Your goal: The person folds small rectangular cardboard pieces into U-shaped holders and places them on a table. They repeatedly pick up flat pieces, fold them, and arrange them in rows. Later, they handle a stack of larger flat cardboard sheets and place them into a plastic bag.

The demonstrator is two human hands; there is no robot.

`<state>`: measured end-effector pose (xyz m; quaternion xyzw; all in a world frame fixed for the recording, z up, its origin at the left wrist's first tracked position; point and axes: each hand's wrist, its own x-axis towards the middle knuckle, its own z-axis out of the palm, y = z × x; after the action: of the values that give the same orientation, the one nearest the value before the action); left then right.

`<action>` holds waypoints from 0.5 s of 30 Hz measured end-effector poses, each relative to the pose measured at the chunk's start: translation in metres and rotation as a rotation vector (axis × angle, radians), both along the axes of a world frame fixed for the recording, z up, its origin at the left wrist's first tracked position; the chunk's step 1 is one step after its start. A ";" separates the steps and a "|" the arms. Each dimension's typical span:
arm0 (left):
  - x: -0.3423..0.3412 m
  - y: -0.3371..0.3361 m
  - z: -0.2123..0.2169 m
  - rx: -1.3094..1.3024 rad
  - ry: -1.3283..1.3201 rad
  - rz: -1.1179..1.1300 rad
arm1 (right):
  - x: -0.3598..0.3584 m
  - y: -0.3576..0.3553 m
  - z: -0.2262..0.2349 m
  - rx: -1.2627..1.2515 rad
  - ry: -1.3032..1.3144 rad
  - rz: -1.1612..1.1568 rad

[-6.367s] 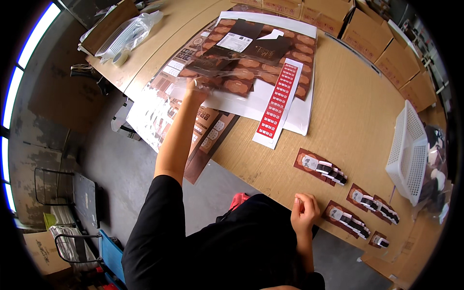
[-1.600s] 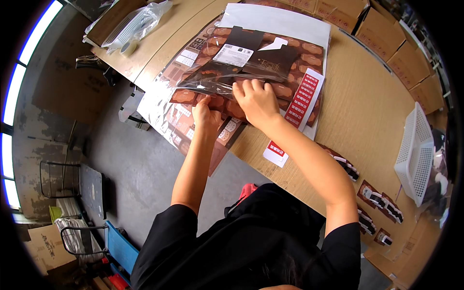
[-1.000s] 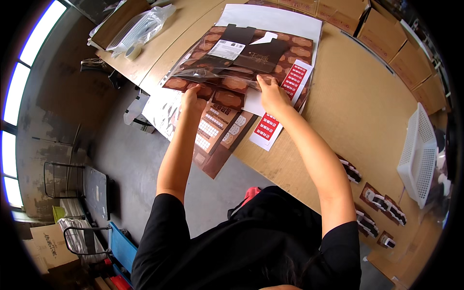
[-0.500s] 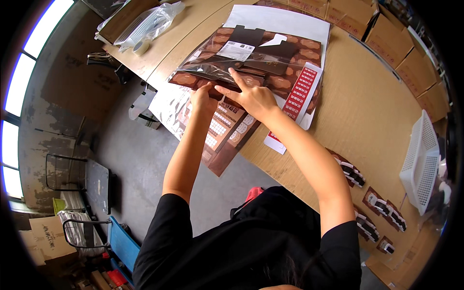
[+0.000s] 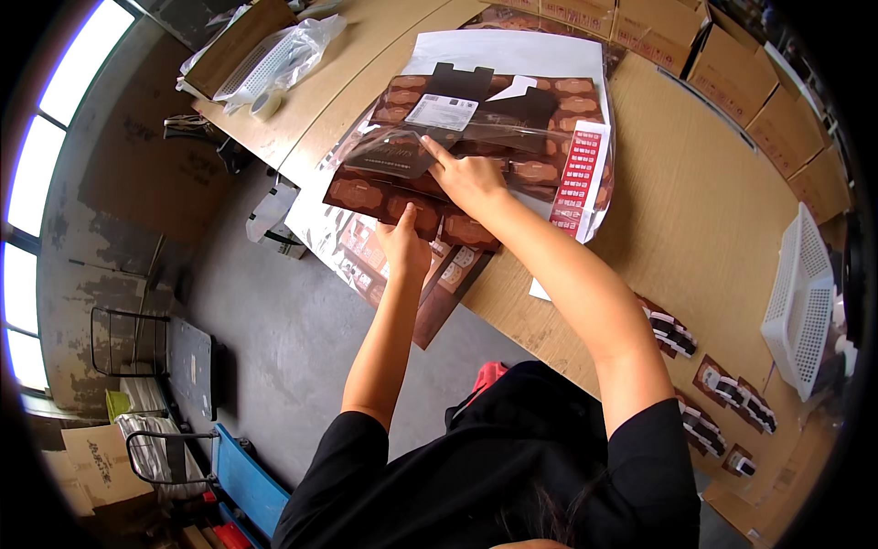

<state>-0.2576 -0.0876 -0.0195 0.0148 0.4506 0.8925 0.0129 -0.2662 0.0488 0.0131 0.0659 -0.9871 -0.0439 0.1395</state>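
Note:
My left hand (image 5: 403, 240) pinches the near edge of a brown patterned sheet (image 5: 361, 194), thumb on top and the other fingers hidden beneath. Over the same sheet lies my right hand (image 5: 471, 183), its index finger stretched out on clear plastic film and its other fingers partly hidden. Under the glossy film (image 5: 389, 151) shows a dark printed panel. Just beyond are dark flat cardboard pieces (image 5: 466, 82) with cut tabs and a white label (image 5: 443, 113). A strip of red stickers (image 5: 578, 178) on white backing lies right of my right hand.
White paper (image 5: 512, 48) lies under the stack. Brown cartons (image 5: 736, 73) line the table's far right edge. A white perforated basket (image 5: 797, 302) stands at right, near several small brown-and-white pieces (image 5: 736, 395). A tape roll (image 5: 266, 103) sits far left. Blue trolley (image 5: 245, 485) on the floor.
My left hand has moved nearer to me and slightly right, bringing the brown sheet's near edge along. My right hand has shifted slightly left and nearer. More of the dark panel shows.

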 end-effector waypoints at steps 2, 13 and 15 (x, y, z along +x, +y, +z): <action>0.004 -0.003 0.003 -0.025 0.019 -0.005 | -0.004 0.000 -0.004 0.137 -0.076 0.024; 0.022 -0.018 0.022 -0.036 0.025 0.043 | -0.008 -0.006 0.031 -0.153 -0.271 0.103; 0.008 -0.027 0.003 -0.042 0.028 0.085 | -0.003 -0.012 0.044 -0.202 -0.342 0.155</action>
<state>-0.2492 -0.1147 -0.0164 0.0081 0.4694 0.8824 -0.0311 -0.2693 0.0364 0.0566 0.1341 -0.9877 0.0779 -0.0213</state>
